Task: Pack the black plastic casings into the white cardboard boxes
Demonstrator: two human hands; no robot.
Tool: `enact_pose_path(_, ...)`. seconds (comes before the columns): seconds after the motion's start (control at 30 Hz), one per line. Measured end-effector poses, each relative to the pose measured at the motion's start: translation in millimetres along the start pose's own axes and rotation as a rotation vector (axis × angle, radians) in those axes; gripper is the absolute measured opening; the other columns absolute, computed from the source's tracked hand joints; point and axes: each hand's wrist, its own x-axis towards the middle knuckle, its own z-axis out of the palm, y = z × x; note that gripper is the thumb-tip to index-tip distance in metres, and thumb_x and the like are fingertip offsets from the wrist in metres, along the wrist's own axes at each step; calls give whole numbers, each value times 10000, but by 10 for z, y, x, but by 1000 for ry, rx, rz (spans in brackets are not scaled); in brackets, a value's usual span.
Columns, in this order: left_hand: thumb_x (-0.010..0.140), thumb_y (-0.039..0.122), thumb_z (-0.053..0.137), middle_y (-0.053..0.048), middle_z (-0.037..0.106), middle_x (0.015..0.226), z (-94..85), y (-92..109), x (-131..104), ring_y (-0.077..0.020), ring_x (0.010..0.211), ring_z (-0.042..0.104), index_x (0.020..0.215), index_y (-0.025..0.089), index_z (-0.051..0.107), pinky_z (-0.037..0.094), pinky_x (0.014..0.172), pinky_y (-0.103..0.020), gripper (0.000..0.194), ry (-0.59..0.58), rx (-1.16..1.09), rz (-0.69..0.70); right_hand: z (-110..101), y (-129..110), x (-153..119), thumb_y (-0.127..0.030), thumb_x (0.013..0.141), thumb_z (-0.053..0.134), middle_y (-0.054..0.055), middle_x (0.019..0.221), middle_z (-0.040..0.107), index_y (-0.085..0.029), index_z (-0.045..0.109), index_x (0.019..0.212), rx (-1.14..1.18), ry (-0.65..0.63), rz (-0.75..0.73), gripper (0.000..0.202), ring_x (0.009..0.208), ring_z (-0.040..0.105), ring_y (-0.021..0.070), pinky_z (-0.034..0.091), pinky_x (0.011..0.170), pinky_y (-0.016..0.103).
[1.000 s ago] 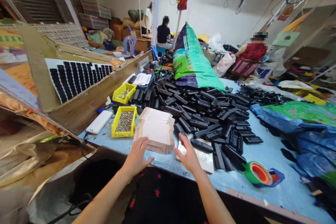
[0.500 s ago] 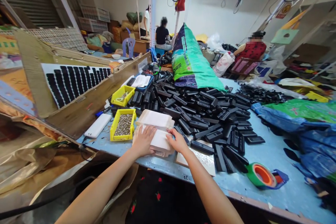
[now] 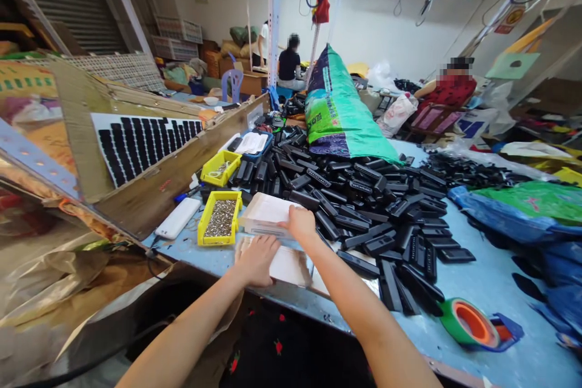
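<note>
"Several columns of black strips point(image 3: 152, 148) on a white sheet stand at the left of the frame. What comes next, going right?"

"A slim white device point(image 3: 177, 218), lying on the blue surface point(image 3: 486, 279). Just beside it, left of centre, is a yellow bin point(image 3: 217, 241) of small metal pieces, with a smaller yellow bin point(image 3: 214, 180) behind."

"And the hands?"

"Near each other but apart, around the middle. The left hand point(image 3: 258, 259) lies back up across the near pale block point(image 3: 293, 268), fingers reaching forward over its top."

"The right one?"

"The right hand point(image 3: 301, 224) is a bit farther up the frame, its fingers at the right end of the far pale block point(image 3: 267, 207), behind the near one. I cannot tell whether it grips."

"Right of that?"

"A heap of black plastic cases point(image 3: 370, 194), with a green and purple sack point(image 3: 341, 112) rising behind it, upper centre."

"And farther over?"

"A person in red point(image 3: 452, 88) at upper right, and a green-edged roll of tape point(image 3: 470, 322) at lower right, beside blue and green sheeting point(image 3: 522, 212)."
</note>
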Motion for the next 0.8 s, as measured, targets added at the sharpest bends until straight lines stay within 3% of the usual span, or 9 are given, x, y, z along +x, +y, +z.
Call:
enact_pose_path(0.13, 487, 384, 748, -134, 505, 1166, 29, 174, -146, -328, 1072, 460, 1166, 168, 483, 297, 992, -462, 760, -39, -35, -33, 42, -213, 304, -199, 712, 674, 219, 1300, 500, -96, 479, 1251, 6, -61, -146, 583, 1209, 459, 308, 351, 984, 390)
enact_pose_path(0.27, 482, 348, 737, -132, 507, 1179, 29, 203, -201, -327, 1076, 461, 1136, 177, 473, 289, 988, -467, 726, -43, -53, -46, 214, -358, 453, -266, 586, 749, 251, 1421, 353, -53, 346, 1372, 9, -138, -160, 909, 1329, 306, 364, 225, 1076, 478)
enact_pose_path(0.33, 486, 358, 733, -134, 515, 1172, 31, 190, -194, -328, 1071, 466, 1119, 169, 472, 297, 978, -472, 710, -47, -49, -31, 278, -409, 454, -303, 531, 780, 269, 1414, 341, -43, 322, 1377, 15, -136, -134, 997, 1316, 304, 394, 185, 1077, 530)
enact_pose_path(0.5, 480, 355, 731, -140, 554, 1081, 26, 192, -167, -323, 991, 494, 1068, 133, 502, 351, 912, -460, 669, -30, -4, 4, 285, -473, 311, -179, 451, 800, 251, 1232, 502, -42, 459, 1215, 88, -122, -174, 848, 1163, 465, 373, 308, 1006, 486)
enact_pose_path(0.63, 528, 396, 719, -133, 569, 1079, -92, 199, -319, -322, 1006, 510, 1099, 148, 506, 353, 926, -464, 657, -11, -35, 57, 48, -314, 213, -193, 460, 789, 174, 1159, 562, -97, 482, 1151, 207, -109, -260, 762, 1073, 532, 317, 392, 944, 425)
enact_pose_path(0.7, 562, 437, 714, -125, 576, 1100, -174, 163, -519, -315, 1022, 525, 1147, 167, 495, 367, 935, -455, 680, 87, -147, 43, -100, -183, 176, -281, 512, 777, 124, 1199, 550, -144, 409, 1225, 365, -48, -286, 814, 1072, 542, 264, 428, 916, 373)
enact_pose_path(0.8, 566, 477, 742, -127, 576, 1163, -238, 34, -906, -317, 1056, 543, 1200, 189, 479, 405, 943, -449, 744, 350, -453, -138, -136, -82, 57, -353, 520, 778, 81, 1198, 568, -187, 375, 1246, 1016, 110, -225, 847, 1058, 566, 232, 467, 885, 353)
